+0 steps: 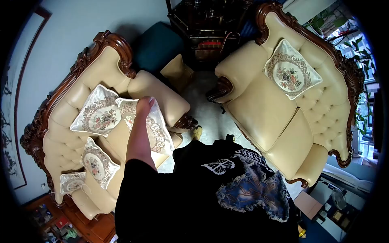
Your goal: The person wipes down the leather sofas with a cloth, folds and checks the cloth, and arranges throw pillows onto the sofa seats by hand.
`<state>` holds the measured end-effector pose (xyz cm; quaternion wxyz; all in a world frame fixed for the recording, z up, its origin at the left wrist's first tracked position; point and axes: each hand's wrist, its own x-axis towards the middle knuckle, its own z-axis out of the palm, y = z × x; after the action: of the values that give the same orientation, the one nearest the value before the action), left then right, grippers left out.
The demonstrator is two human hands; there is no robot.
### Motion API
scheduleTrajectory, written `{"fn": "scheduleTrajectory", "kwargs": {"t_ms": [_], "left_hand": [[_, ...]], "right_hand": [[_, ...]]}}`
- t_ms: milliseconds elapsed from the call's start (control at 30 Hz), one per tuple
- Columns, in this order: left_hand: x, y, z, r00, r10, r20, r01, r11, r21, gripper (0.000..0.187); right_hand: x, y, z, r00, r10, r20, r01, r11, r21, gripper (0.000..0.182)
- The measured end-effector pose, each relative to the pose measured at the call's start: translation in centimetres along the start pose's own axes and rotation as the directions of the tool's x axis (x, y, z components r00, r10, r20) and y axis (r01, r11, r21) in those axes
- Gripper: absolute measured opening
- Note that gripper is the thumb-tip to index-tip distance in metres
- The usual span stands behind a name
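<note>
My left hand (pixel 145 107) grips the upper edge of a white cushion (pixel 158 127) with a patterned floral border. The cushion hangs from the hand in front of the left sofa (pixel 160 94), near its padded armrest, and my forearm covers part of it. Beside it, a second floral cushion (pixel 99 113) leans against the backrest. Farther along the same sofa lie another cushion (pixel 97 162) and a smaller one (pixel 73 183). My right hand is outside the picture.
A cream sofa (pixel 263 117) with carved wood trim stands on the right, with a floral cushion (pixel 291 73) on its backrest. Between the sofas are a brown paper bag (pixel 177 72) and a dark cabinet (pixel 210 28). A side table (pixel 330 206) with small items stands lower right.
</note>
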<state>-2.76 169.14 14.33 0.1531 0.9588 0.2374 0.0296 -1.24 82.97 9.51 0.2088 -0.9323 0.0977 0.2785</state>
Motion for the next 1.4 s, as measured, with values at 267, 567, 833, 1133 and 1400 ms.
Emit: {"fn": "scheduleTrajectory", "kwargs": {"t_ms": [267, 567, 833, 1133, 1400], "left_hand": [[-9.5, 4.3, -11.3, 0.981, -0.147, -0.130, 0.111, 0.962, -0.251, 0.026], [-13.1, 20.5, -29.7, 0.673, -0.169, -0.720, -0.190, 0.902, -0.389, 0.030], [-7.2, 38.2, -26.9, 0.683, -0.056, -0.728, -0.478, 0.720, -0.503, 0.035], [-7.2, 55.2, -14.8, 0.898, 0.402, -0.179, -0.345, 0.388, -0.855, 0.037], [-5.7, 66.4, -8.1, 0.794, 0.608, 0.011, -0.135, 0.194, -0.972, 0.035]], "right_hand": [[3.9, 3.1, 2.0, 0.997, -0.071, 0.028, 0.070, 0.997, 0.033, 0.035], [4.5, -11.4, -5.8, 0.998, -0.053, 0.046, 0.043, 0.980, 0.193, 0.034], [3.4, -15.5, -10.0, 0.956, -0.237, -0.175, 0.292, 0.838, 0.460, 0.038], [-4.8, -12.2, -16.4, 0.857, -0.207, -0.473, 0.477, 0.666, 0.573, 0.040], [-14.3, -11.2, -24.3, 0.802, -0.137, -0.581, 0.384, 0.864, 0.326, 0.051]]}}
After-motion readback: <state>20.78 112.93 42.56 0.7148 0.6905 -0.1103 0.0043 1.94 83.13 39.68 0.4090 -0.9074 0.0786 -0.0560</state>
